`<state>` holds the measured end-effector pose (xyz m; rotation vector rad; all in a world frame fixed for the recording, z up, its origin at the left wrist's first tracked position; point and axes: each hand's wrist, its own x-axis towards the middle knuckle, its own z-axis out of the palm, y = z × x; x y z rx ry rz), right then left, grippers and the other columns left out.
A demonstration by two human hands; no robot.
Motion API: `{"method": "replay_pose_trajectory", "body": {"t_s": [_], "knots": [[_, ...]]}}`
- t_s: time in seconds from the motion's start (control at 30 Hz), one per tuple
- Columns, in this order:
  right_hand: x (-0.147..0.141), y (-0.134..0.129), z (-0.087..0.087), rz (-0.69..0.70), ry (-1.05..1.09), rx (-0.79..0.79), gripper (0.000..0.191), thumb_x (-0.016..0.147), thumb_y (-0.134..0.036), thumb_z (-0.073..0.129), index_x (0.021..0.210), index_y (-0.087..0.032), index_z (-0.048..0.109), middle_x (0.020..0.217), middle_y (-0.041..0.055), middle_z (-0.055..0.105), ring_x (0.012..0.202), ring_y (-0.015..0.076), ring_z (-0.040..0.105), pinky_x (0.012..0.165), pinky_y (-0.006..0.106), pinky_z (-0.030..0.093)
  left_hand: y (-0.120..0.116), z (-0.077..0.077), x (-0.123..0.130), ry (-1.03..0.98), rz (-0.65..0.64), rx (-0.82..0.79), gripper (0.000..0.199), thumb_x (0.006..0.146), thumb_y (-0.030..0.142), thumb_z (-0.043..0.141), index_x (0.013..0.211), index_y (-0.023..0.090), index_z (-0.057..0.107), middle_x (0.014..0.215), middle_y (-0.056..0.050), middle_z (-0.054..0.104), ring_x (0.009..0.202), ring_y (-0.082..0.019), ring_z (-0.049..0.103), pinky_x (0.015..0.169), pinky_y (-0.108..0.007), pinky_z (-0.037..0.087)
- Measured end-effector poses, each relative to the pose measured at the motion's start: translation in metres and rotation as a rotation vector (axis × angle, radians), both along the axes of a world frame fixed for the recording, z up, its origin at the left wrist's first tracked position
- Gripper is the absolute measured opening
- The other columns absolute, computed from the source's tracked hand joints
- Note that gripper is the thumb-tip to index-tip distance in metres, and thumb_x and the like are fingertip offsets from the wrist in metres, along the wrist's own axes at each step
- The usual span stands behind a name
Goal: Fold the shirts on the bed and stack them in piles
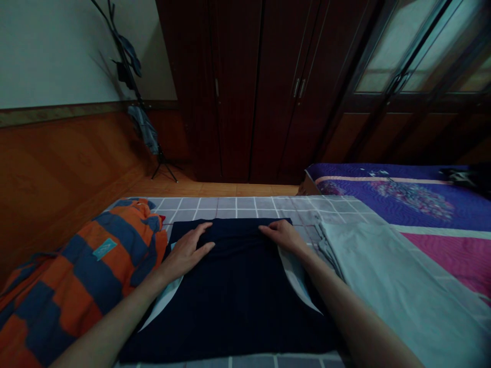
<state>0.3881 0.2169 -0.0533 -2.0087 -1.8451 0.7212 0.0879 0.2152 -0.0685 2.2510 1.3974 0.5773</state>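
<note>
Left hand [190, 248] is out on the navy garment [238, 291], palm down, thumb and fingers spread apart, fingertips near the top edge. Over on the other side, the right hand [284, 236] comes to the upper right corner, its fingers bent and its thumb side turned inward; whether it pinches the fabric or simply lies on it, I cannot tell.

Between and below the two hands, the navy garment lies flat, its wide end nearest the person, a curved white panel down each side. Low creases run across it just under the top edge. Beneath it all we have the checked sheet [264, 205], grey with white lines, showing beyond the top edge and again in a strip at the bottom.

Out to the left, close beside the navy garment, it's the striped garment [111, 266], orange and blue, heaped loosely, with a small light-blue patch [104, 249] on top. Out to the right, past the right forearm, the pale cloth [399, 286] spreads wide, bunched along its left edge.

Further right comes the bedspread [356, 191], purple and pink, with dark fabric [470, 179] at its far edge. Straight ahead stands the dark wardrobe [238, 92], doors closed, and to its left the coat rack [125, 59], a few items hanging from it.
</note>
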Motion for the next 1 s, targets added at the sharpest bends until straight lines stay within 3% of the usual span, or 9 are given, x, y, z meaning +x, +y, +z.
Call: {"method": "replay_pose_trajectory", "body": {"t_s": [0.13,0.3,0.5,0.63,0.8,1.0], "knots": [[-0.014,-0.003,-0.007,0.004,-0.086,0.110,0.025,0.084,-0.038,0.053,0.093,-0.025,0.072,0.085,0.0029,0.071,0.083,0.0223,0.064,0.069,0.029,0.044,-0.001,0.001,0.003,-0.044,-0.112,-0.010,0.045,0.091,0.043,0.041,0.130,0.022,0.049,0.128,-0.008,0.056,0.120,-0.023,0.050,0.103,-0.039,0.038],[-0.016,-0.005,-0.013,0.020,-0.157,0.237,0.030,0.091,-0.036,0.046,0.113,-0.029,0.065,0.111,-0.0011,0.068,0.103,0.0195,0.061,0.082,0.027,0.045,0.003,-0.007,-0.002,0.053,-0.047,0.032,0.046,0.094,0.040,0.034,0.132,0.021,0.051,0.140,-0.011,0.046,0.133,-0.027,0.037,0.108,-0.047,0.030],[-0.018,-0.012,-0.016,0.037,-0.331,0.295,0.033,0.090,-0.034,0.046,0.119,-0.026,0.060,0.108,0.0059,0.066,0.092,0.0227,0.063,0.075,0.031,0.045,0.001,-0.032,-0.002,0.325,-0.094,0.211,0.047,0.093,0.037,0.043,0.137,0.022,0.045,0.145,-0.013,0.039,0.134,-0.030,0.034,0.110,-0.053,0.024],[-0.016,-0.014,-0.014,0.071,-0.406,0.303,0.035,0.093,-0.039,0.043,0.120,-0.024,0.059,0.103,0.0081,0.065,0.092,0.0226,0.062,0.074,0.030,0.043,0.000,-0.034,-0.005,0.363,-0.123,0.227,0.051,0.094,0.041,0.040,0.143,0.027,0.034,0.151,-0.012,0.029,0.139,-0.031,0.024,0.110,-0.055,0.022],[-0.006,-0.014,-0.002,0.036,-0.460,0.284,0.037,0.094,-0.044,0.042,0.117,-0.022,0.060,0.103,0.0090,0.066,0.093,0.0222,0.063,0.074,0.028,0.043,-0.017,-0.010,0.003,0.280,-0.135,0.355,0.057,0.090,0.042,0.048,0.141,0.019,0.037,0.153,-0.017,0.019,0.140,-0.034,0.018,0.110,-0.058,0.018],[0.003,-0.033,0.040,-0.030,-0.469,0.289,0.040,0.094,-0.041,0.040,0.123,-0.019,0.057,0.111,0.0099,0.065,0.100,0.0237,0.061,0.076,0.029,0.041,-0.093,0.035,0.020,0.267,-0.536,0.230,0.041,0.088,0.033,0.056,0.127,0.022,0.052,0.132,-0.010,0.052,0.124,-0.027,0.046,0.106,-0.046,0.036]]}}
